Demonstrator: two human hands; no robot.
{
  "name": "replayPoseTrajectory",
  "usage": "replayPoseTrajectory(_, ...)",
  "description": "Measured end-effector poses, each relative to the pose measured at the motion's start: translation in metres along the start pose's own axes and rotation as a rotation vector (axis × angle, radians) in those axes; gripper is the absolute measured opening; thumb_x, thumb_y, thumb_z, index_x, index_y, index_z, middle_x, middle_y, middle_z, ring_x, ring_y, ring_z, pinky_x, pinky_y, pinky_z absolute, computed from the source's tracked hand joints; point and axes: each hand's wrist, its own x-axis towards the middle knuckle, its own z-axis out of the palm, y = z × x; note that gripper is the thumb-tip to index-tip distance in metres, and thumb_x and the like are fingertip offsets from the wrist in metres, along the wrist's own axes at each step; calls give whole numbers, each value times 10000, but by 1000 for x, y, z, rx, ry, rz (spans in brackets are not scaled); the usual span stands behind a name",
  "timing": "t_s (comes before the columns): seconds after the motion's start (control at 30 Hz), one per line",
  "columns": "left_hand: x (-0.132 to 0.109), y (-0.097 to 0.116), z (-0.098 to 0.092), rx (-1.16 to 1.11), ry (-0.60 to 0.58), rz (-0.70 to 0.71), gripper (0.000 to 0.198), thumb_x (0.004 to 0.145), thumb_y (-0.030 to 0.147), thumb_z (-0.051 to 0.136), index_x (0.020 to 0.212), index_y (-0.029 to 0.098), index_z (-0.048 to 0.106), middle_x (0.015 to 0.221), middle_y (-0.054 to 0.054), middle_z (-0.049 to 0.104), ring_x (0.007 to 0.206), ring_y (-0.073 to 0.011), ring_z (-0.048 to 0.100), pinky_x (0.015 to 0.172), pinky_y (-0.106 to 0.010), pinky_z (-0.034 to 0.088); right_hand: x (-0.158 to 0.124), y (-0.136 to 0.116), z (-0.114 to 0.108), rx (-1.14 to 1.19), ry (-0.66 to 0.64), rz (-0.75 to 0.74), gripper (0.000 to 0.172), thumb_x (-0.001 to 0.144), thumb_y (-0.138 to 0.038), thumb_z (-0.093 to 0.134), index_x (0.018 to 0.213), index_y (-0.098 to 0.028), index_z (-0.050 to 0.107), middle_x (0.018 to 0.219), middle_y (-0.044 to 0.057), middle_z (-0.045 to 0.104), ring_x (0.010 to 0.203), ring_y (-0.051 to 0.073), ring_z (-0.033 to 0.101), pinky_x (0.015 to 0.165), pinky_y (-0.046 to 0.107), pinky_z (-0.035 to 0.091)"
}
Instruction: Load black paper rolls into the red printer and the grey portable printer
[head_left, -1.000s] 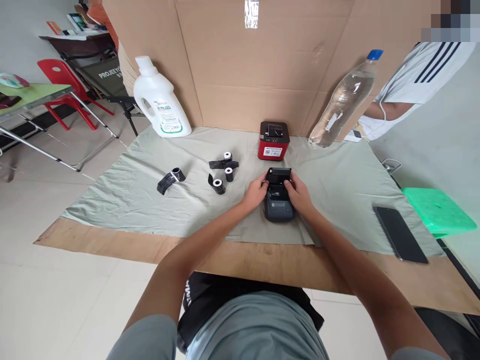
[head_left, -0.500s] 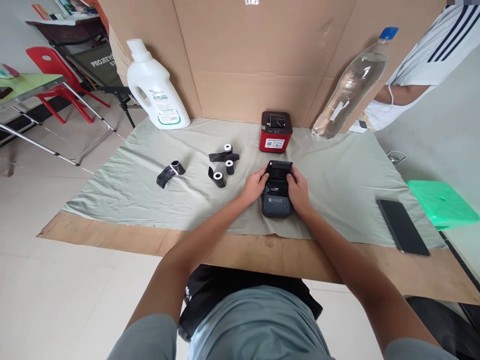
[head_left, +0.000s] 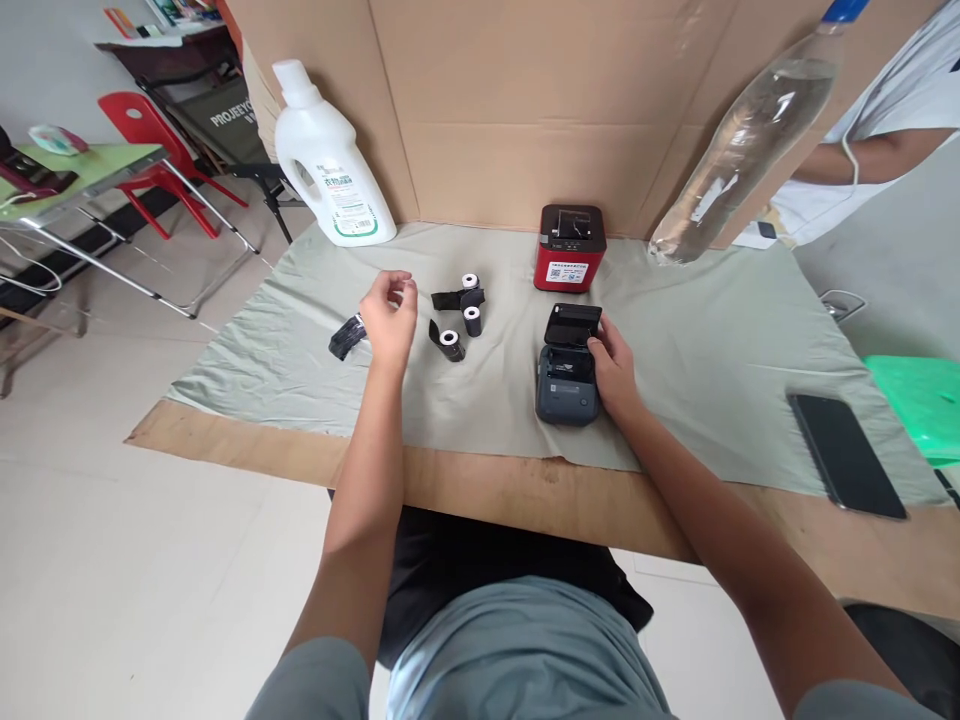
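Note:
My right hand (head_left: 613, 367) grips the right side of a dark portable label printer (head_left: 567, 398), whose lid is raised. My left hand (head_left: 391, 315) is over the cloth at the left, fingers loosely bent, with nothing visible in them. Beneath and beside it lies a black roll with a loose strip (head_left: 346, 337), partly hidden by the hand. To its right are several small black rolls on white cores, among them a roll with a curled end (head_left: 451, 345), a short roll (head_left: 472, 320) and a roll farther back (head_left: 470, 283).
Behind the printer stands a red and black box-shaped device (head_left: 570, 262). A white detergent bottle (head_left: 334, 165) and a large clear water bottle (head_left: 750, 150) lean against the cardboard (head_left: 517, 165). A phone (head_left: 846, 455) lies at the right. Another person's arm (head_left: 885, 158) shows behind the cardboard.
My left hand has let go of the printer and moved left to the black rolls. My right hand stays on the printer. The view has shifted slightly.

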Motion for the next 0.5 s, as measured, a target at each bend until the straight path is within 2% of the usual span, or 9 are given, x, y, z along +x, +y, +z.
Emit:
replayPoseTrajectory(0.07, 6, -19, -10, -13, -143, -59, 127, 902, 292, 629, 933, 200, 711, 828, -21, 714, 760, -159, 642, 723, -268, 494, 0, 0, 0, -4, 3, 3, 628, 913, -445, 552, 1499, -219, 560, 1409, 108, 672, 1309, 290, 619, 1181, 490, 458)
replayPoseTrajectory(0.13, 6, -31, -15, -33, -326, -54, 145, 875, 328, 653, 882, 201, 724, 835, -29, 729, 746, -161, 636, 719, -272, 491, 0, 1, -1, -7, -6, 14, 640, 914, -447, 551, 1517, -233, 537, 1422, 102, 663, 1311, 290, 619, 1170, 490, 472)
replayPoseTrajectory(0.17, 5, -35, -15, -49, -378, -40, 163, 871, 350, 657, 866, 203, 727, 870, -36, 744, 761, -164, 638, 736, -277, 496, 0, 1, -1, -5, -12, 18, 640, 916, -443, 551, 1523, -238, 529, 1425, 99, 661, 1308, 287, 622, 1168, 486, 475)
replayPoseTrajectory(0.2, 4, -38, -14, -68, -389, -28, 182, 874, 369, 651, 857, 206, 728, 921, -43, 758, 780, -165, 640, 760, -282, 501, 0, 2, -1, 1, -16, 18, 637, 919, -436, 551, 1524, -240, 527, 1424, 98, 661, 1303, 283, 626, 1168, 481, 475)
replayPoseTrajectory(0.33, 0, -44, -1, -130, -262, -56, 214, 900, 387, 604, 919, 211, 724, 1071, -55, 771, 878, -166, 660, 822, -280, 513, 0, 2, -2, 14, -12, -4, 611, 924, -420, 552, 1504, -230, 543, 1376, 104, 680, 1267, 275, 641, 1162, 471, 475)
replayPoseTrajectory(0.5, 0, -58, 8, -113, -302, -67, 210, 885, 284, 561, 977, 197, 727, 1075, -57, 771, 969, -174, 682, 885, -275, 518, 0, 0, -1, 4, -5, 5, 593, 913, -409, 554, 1482, -243, 554, 1332, 102, 691, 1154, 265, 674, 1102, 482, 517)
